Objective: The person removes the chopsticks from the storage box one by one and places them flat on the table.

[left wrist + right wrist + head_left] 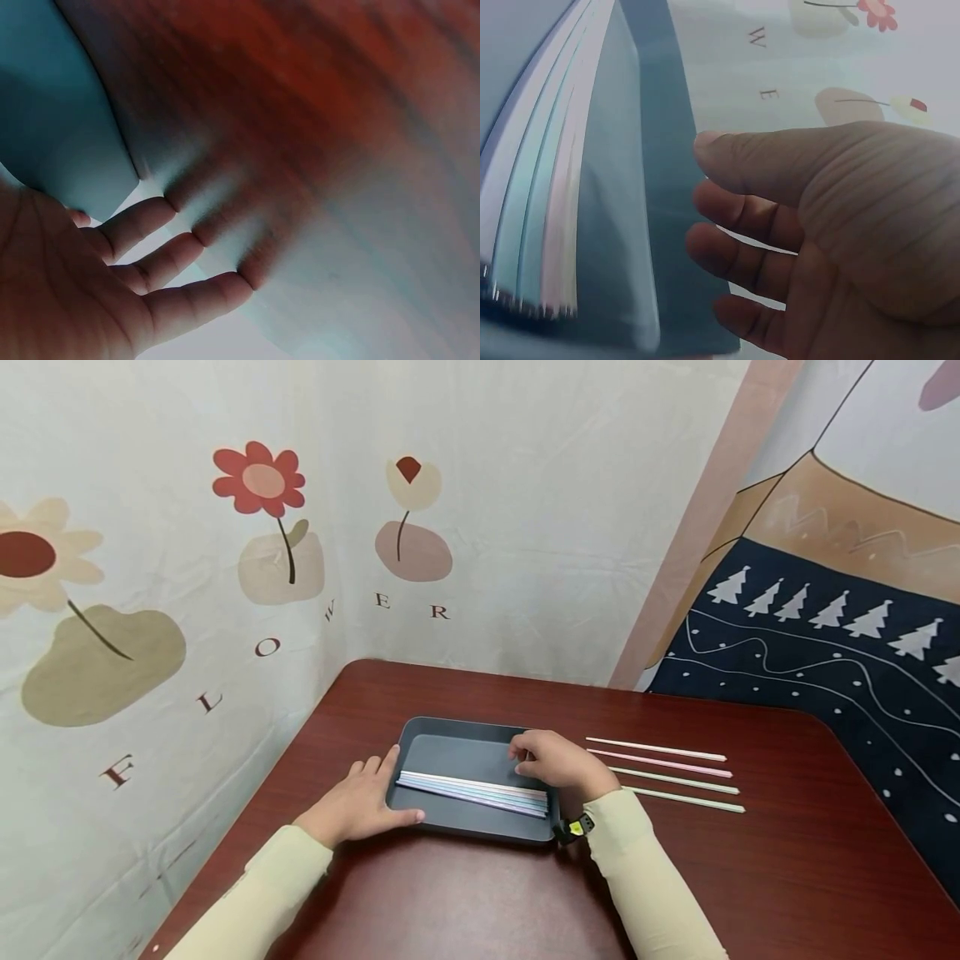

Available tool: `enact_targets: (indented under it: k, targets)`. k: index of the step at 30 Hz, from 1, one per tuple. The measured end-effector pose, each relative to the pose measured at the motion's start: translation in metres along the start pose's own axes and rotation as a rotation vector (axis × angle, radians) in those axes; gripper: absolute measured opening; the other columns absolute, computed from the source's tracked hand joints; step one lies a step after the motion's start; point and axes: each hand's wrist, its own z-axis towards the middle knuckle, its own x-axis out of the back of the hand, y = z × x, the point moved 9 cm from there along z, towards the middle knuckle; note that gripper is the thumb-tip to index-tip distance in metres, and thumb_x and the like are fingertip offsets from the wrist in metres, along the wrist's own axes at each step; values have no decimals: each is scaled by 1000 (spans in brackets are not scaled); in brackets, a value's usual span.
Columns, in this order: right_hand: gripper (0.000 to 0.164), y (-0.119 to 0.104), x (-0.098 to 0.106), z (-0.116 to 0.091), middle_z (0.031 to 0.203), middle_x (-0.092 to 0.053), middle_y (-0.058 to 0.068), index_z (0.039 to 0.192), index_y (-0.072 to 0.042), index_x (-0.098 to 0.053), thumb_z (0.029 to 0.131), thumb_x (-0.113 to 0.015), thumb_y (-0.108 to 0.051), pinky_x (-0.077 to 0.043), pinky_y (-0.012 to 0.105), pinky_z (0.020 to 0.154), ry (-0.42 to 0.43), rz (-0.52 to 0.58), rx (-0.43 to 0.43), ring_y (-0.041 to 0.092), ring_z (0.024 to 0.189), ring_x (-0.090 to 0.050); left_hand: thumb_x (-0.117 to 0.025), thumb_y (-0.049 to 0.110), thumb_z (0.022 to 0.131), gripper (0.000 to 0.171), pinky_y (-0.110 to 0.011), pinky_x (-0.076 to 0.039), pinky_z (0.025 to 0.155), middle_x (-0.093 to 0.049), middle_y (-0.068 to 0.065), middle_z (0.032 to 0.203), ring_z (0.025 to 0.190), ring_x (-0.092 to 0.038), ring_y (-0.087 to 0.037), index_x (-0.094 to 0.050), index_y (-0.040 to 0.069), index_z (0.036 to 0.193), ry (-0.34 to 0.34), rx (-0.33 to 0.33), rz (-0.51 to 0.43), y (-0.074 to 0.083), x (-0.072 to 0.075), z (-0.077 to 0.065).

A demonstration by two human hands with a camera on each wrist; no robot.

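A dark grey rectangular tray (465, 749) lies on the table, with several pastel chopsticks (472, 793) side by side across it. My left hand (360, 803) rests at the tray's left end, thumb by the front rim and fingers spread along the side. The left wrist view shows its fingers fairly straight beside the tray corner (67, 142). Over the tray's right back part is my right hand (558, 762), its fingers loosely bent. In the right wrist view nothing is between thumb and fingers (727, 250), and the chopsticks (536, 195) lie apart from them.
To the right of the tray, several more chopsticks, white, pink (667, 764) and green, lie spaced apart on the reddish-brown table (750, 877). Printed cloth (525, 527) hangs behind the table and along its left. A dark band (573, 828) circles my right wrist.
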Motion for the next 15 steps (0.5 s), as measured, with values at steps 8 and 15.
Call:
enact_targets:
  k: [8,15]
  targets:
    - [14,-2,-6,15,99,-64,-1,109,-8,-68,96,-66,-7,-48,35,73,-42,87,-22,15,80,-55,-56,87,71,129,-55,-46,95,-43,-26,143,127,-41,-47,-20,-3,156,2,1,2,0,1,0]
    - [15,-1,-24,29,99,-62,-3,111,-6,-66,96,-64,-7,-47,34,78,-133,210,-11,15,89,-56,-57,87,71,129,-54,-47,94,-44,-25,142,125,-42,-45,-20,-2,156,4,3,3,0,1,0]
